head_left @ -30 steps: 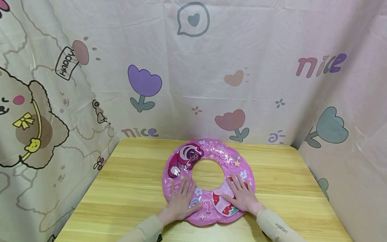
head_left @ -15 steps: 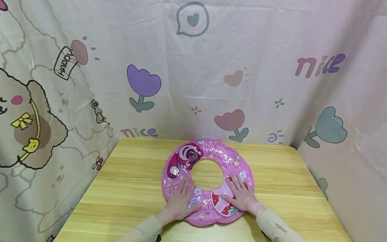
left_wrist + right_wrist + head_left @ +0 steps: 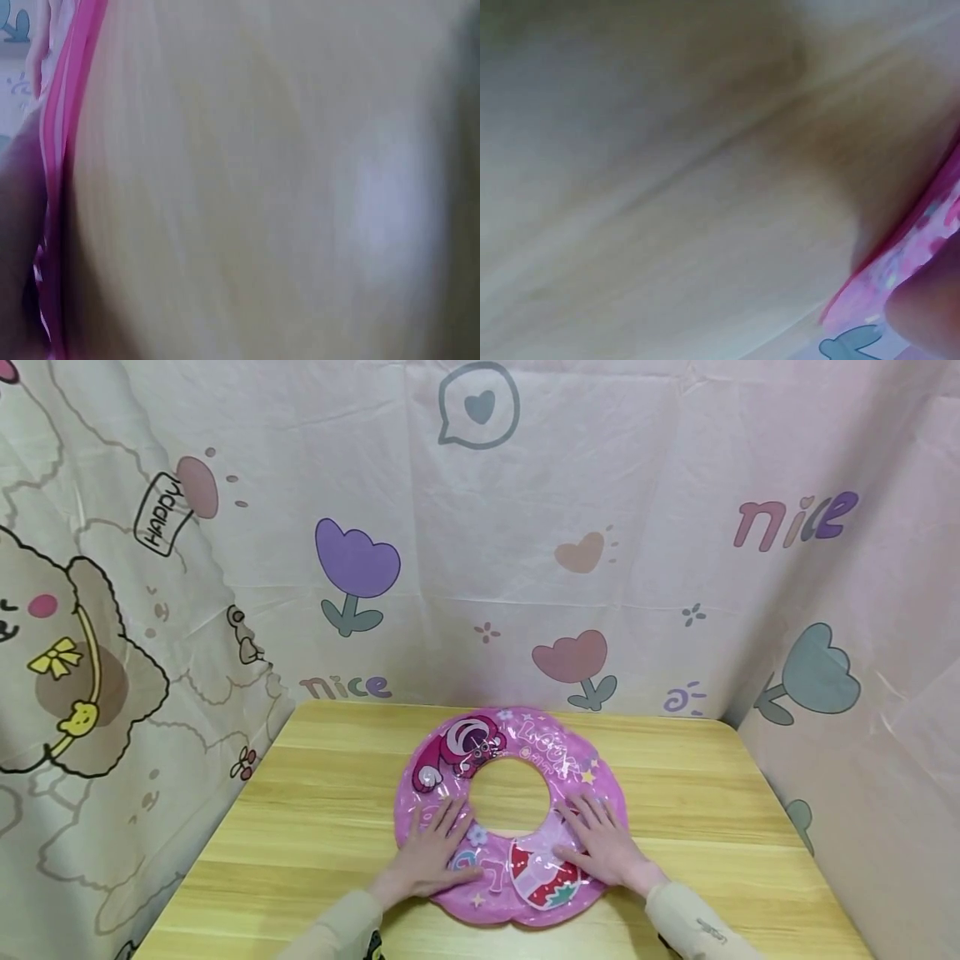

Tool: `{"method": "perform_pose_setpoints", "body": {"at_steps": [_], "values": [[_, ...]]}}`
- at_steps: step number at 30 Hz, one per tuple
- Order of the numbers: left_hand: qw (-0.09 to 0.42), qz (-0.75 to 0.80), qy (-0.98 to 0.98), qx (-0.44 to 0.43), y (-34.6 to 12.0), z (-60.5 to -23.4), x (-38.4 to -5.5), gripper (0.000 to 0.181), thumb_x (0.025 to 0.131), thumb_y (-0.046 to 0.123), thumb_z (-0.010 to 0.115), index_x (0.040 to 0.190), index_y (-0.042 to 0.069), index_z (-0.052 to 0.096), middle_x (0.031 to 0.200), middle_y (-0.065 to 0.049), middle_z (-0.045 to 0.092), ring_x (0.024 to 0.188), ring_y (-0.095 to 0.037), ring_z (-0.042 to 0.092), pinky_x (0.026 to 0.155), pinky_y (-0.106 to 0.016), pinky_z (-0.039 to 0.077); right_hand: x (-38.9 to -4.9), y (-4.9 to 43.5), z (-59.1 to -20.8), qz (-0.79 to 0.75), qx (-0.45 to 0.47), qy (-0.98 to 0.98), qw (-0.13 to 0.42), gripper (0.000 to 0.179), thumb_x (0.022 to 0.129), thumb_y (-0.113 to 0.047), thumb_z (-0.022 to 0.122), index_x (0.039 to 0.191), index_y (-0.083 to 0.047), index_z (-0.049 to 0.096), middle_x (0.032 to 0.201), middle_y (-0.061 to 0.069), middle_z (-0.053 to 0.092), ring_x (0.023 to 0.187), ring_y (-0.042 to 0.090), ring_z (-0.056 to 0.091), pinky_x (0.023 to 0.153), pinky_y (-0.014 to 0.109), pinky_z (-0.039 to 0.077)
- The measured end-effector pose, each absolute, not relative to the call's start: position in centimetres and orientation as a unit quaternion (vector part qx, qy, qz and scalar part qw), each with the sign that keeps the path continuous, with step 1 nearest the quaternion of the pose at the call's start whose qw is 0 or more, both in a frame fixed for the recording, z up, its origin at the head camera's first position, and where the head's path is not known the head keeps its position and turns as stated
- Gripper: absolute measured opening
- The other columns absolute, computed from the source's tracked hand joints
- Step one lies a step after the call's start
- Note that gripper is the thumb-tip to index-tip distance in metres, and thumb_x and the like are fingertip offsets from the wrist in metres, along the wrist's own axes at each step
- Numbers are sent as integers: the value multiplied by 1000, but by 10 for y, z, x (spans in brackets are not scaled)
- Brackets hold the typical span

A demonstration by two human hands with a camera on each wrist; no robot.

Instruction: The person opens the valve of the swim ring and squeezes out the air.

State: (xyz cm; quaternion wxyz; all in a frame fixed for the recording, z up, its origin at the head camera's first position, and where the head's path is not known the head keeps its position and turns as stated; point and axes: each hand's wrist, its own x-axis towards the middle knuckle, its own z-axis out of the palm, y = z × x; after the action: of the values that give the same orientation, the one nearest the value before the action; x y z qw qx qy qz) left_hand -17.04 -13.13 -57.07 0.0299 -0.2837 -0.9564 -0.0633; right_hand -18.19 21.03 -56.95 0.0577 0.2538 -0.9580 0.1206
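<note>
A pink inflatable swim ring (image 3: 525,902) with a bear print, a strawberry print and white lettering lies flat on the table in the head view. On its near left part rests my left hand (image 3: 431,856), fingers spread and straight. My right hand (image 3: 603,847) lies spread on the near right part, beside the strawberry print. The left wrist view catches the ring's pink edge (image 3: 64,112) at far left, partly behind the hand. At lower right in the right wrist view, the ring's patterned side (image 3: 877,281) shows beside a blurred piece of the hand.
The ring lies on a light wood-grain table (image 3: 300,810). A printed curtain (image 3: 480,527) with flowers, hearts and words hangs behind the table and along both sides, close to its far edge.
The ring has turned slightly counterclockwise and shifted a little left and nearer. My left hand has moved left with it; the right hand has stayed nearly in place, still on the ring.
</note>
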Motion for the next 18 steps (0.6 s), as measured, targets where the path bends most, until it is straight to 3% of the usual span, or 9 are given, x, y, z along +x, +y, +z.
{"method": "perform_pose_setpoints", "body": {"at_steps": [6, 13, 18], "values": [[36, -73, -963, -257, -132, -569, -175, 102, 88, 79, 47, 159, 9, 27, 168, -17, 20, 155, -41, 22, 118, -76, 15, -194, 213, -568, 164, 283, -942, 73, 73, 97, -49, 59, 154, -7, 40, 162, 24, 31, 149, 47, 28, 119, 67, 21], [4, -92, -968, -235, -123, -571, -168, 113, 83, 85, 47, 160, 6, 22, 168, -22, 16, 155, -43, 20, 116, -77, 15, -201, 216, -565, 170, 246, -954, -11, 76, 99, -50, 55, 156, -4, 34, 165, 24, 24, 152, 49, 20, 121, 69, 15], [10, -73, -970, -230, -121, -577, -168, 112, 82, 84, 49, 160, 9, 24, 168, -20, 16, 156, -40, 18, 119, -76, 12, -206, 218, -568, 135, 218, -965, -61, 81, 100, -58, 48, 160, -10, 23, 170, 15, 13, 157, 41, 13, 126, 63, 11]]}}
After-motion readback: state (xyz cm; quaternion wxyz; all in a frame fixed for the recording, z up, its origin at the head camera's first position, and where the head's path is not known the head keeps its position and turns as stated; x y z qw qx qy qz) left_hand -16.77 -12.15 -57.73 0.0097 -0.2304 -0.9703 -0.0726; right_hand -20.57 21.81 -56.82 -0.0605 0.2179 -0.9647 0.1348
